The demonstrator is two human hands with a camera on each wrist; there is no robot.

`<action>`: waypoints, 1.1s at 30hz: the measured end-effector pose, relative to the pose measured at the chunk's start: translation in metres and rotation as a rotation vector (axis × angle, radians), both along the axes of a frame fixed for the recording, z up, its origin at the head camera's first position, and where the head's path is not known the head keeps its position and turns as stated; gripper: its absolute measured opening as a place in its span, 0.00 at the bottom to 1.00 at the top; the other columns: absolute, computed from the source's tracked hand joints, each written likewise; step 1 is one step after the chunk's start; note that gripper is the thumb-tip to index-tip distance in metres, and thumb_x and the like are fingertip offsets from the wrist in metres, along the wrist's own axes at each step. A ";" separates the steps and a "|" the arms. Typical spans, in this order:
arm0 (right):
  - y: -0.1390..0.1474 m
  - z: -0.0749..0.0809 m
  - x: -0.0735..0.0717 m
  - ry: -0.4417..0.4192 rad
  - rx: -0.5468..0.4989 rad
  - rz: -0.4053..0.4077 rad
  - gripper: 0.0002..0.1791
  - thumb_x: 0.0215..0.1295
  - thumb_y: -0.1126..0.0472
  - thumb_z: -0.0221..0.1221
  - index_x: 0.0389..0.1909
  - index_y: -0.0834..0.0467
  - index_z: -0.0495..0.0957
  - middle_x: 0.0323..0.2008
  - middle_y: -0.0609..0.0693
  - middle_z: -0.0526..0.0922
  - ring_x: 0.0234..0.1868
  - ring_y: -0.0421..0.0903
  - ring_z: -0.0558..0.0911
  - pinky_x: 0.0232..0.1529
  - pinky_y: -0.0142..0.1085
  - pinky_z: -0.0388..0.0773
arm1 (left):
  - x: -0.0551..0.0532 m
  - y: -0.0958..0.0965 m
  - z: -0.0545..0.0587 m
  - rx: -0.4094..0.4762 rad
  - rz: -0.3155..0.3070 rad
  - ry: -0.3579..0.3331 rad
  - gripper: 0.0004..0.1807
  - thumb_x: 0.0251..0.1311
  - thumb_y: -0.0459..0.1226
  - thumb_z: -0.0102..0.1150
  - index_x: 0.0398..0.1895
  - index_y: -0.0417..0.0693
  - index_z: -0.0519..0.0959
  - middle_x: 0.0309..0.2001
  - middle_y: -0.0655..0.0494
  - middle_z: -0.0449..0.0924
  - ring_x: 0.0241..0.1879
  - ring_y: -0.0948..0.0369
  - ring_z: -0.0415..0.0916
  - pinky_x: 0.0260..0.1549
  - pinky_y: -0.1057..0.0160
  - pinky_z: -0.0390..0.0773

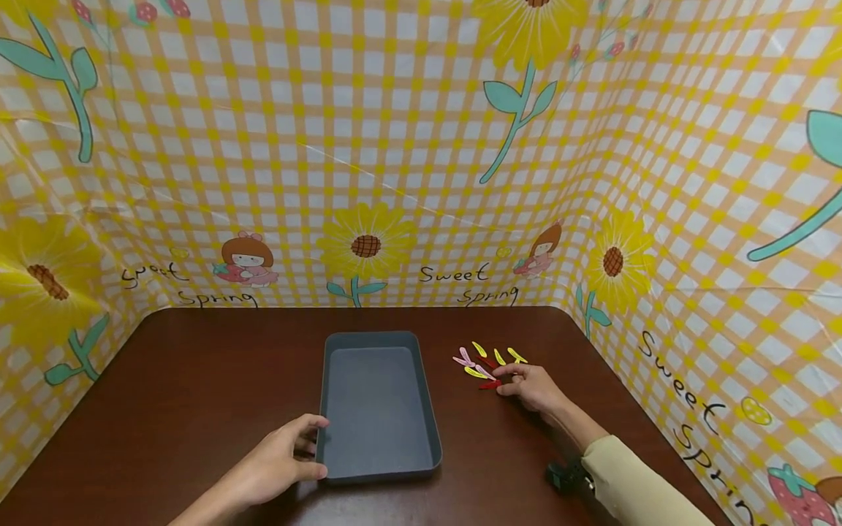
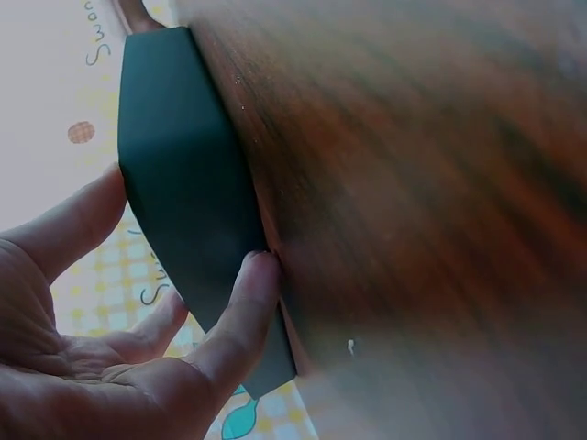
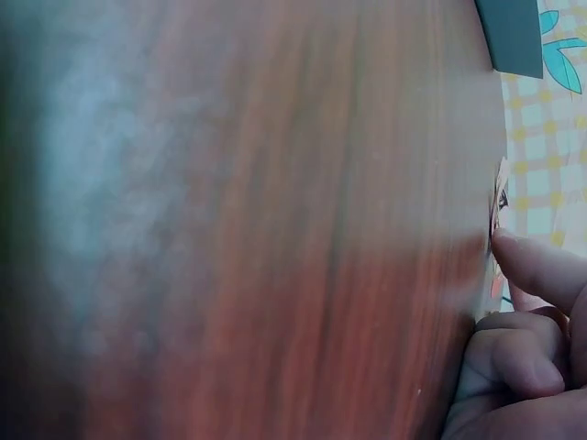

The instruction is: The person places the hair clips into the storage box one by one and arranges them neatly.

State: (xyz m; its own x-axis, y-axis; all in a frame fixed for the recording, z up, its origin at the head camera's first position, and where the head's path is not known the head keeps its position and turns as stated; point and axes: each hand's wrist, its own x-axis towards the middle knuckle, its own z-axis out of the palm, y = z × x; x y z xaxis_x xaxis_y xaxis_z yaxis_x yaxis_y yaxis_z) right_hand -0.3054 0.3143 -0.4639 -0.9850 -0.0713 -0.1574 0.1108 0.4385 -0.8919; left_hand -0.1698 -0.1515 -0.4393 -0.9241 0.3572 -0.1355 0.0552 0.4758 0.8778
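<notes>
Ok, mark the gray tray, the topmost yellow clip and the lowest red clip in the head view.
Gray tray (image 1: 378, 409): head view, on its bare floor.
Topmost yellow clip (image 1: 479, 349): head view, on its middle.
Lowest red clip (image 1: 488, 385): head view, on its exposed left part.

A grey rectangular tray (image 1: 378, 409) rests on the dark brown table (image 1: 197, 380), with the left hand (image 1: 279, 456) touching its left wall near the closest corner. To the right of the tray, yellow clips (image 1: 479, 349), pink clips (image 1: 466, 356) and red clips (image 1: 489, 385) lie in a loose cluster; the thumb and index finger of the right hand (image 1: 534, 389) are positioned apart at the cluster's right side. A yellow-checked cloth (image 1: 427, 146) printed with sunflowers encloses the table's far, left and right sides.
</notes>
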 end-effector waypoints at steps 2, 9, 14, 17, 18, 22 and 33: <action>-0.001 0.000 0.000 -0.001 -0.002 -0.005 0.20 0.58 0.68 0.69 0.53 0.65 0.81 0.14 0.41 0.58 0.11 0.39 0.53 0.14 0.30 0.53 | 0.000 0.000 0.001 0.000 -0.001 -0.005 0.36 0.54 0.38 0.74 0.66 0.44 0.70 0.62 0.41 0.73 0.54 0.47 0.75 0.44 0.47 0.79; -0.001 -0.001 -0.001 -0.003 0.026 -0.012 0.19 0.59 0.68 0.68 0.52 0.66 0.81 0.13 0.41 0.57 0.11 0.38 0.53 0.14 0.29 0.53 | 0.000 0.000 -0.001 -0.011 0.004 -0.008 0.36 0.54 0.39 0.75 0.67 0.45 0.70 0.62 0.41 0.73 0.55 0.48 0.75 0.44 0.47 0.79; -0.002 0.001 0.000 -0.002 0.032 -0.014 0.18 0.59 0.68 0.67 0.51 0.67 0.81 0.13 0.41 0.57 0.11 0.38 0.53 0.14 0.30 0.53 | 0.001 0.000 0.000 -0.011 0.008 -0.001 0.36 0.54 0.40 0.75 0.66 0.46 0.71 0.62 0.42 0.73 0.55 0.49 0.75 0.44 0.49 0.79; -0.002 0.000 -0.001 0.001 0.034 -0.021 0.17 0.59 0.68 0.67 0.51 0.66 0.81 0.13 0.41 0.58 0.11 0.38 0.53 0.14 0.29 0.53 | 0.001 -0.001 0.000 -0.008 0.002 0.002 0.36 0.55 0.40 0.74 0.67 0.46 0.70 0.62 0.41 0.73 0.55 0.48 0.75 0.44 0.49 0.79; -0.002 0.000 -0.001 0.001 0.038 -0.022 0.17 0.59 0.68 0.68 0.50 0.66 0.82 0.13 0.41 0.58 0.11 0.38 0.53 0.14 0.29 0.53 | 0.001 -0.001 0.000 -0.011 0.001 0.002 0.36 0.55 0.40 0.74 0.66 0.47 0.70 0.62 0.41 0.73 0.55 0.48 0.75 0.44 0.48 0.79; -0.003 0.001 -0.002 -0.002 0.061 -0.015 0.17 0.59 0.67 0.68 0.50 0.66 0.82 0.13 0.40 0.58 0.11 0.38 0.54 0.15 0.30 0.54 | 0.000 -0.001 0.001 -0.011 -0.003 -0.002 0.36 0.55 0.39 0.74 0.67 0.45 0.70 0.62 0.41 0.73 0.55 0.47 0.75 0.45 0.47 0.79; -0.002 0.000 -0.002 0.018 0.118 -0.018 0.14 0.59 0.65 0.69 0.46 0.65 0.84 0.12 0.41 0.58 0.11 0.38 0.55 0.15 0.30 0.54 | -0.001 -0.002 -0.001 -0.004 -0.024 0.021 0.36 0.55 0.39 0.74 0.67 0.43 0.70 0.61 0.41 0.74 0.55 0.47 0.75 0.46 0.46 0.79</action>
